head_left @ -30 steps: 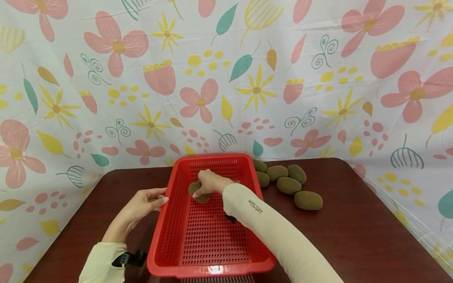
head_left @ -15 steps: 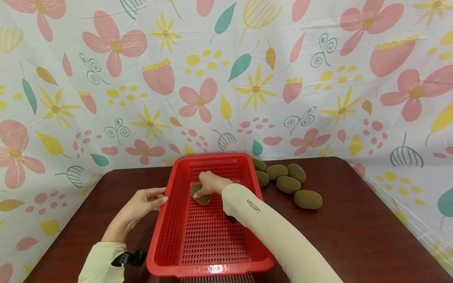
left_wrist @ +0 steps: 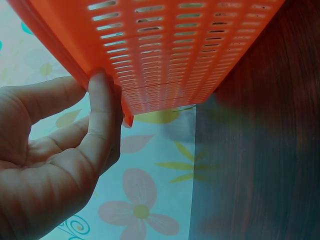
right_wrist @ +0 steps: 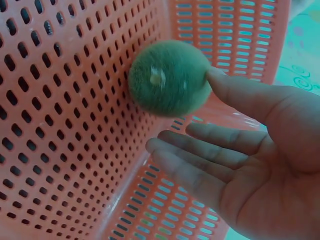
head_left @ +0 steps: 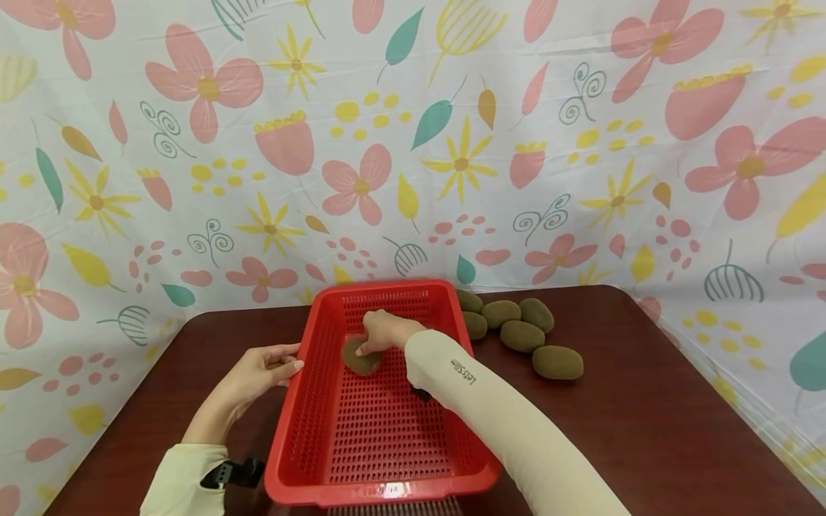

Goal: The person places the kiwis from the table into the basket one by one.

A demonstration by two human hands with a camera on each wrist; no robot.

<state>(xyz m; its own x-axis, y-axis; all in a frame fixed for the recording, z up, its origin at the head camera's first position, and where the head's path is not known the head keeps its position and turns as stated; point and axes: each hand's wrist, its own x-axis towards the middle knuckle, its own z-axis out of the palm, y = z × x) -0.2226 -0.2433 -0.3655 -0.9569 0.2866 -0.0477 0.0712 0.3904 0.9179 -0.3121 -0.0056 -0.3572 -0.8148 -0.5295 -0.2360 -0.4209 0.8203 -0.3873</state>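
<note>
My left hand (head_left: 261,373) pinches the left rim of a red perforated plastic basket (head_left: 383,493). In the left wrist view, the thumb and fingers (left_wrist: 102,117) meet at the basket's edge. A brown fuzzy kiwi (head_left: 353,356) lies inside, toward the basket's far left part. My right hand (head_left: 385,333) is over the basket beside this kiwi. In the right wrist view, the thumb tip touches the kiwi (right_wrist: 170,80), while the other fingers (right_wrist: 192,172) stay extended and apart from it.
Several more kiwis (head_left: 558,362) lie on the dark wooden table (head_left: 619,430) to the right of the basket, some against its wall. A flower-patterned cloth (head_left: 361,100) hangs behind the table. Part of a grey slatted thing (head_left: 393,508) shows below the basket's near edge.
The kiwi in the basket has shifted slightly left and nearer relative to my right hand. The left hand keeps its place on the rim. The head view has shifted a little.
</note>
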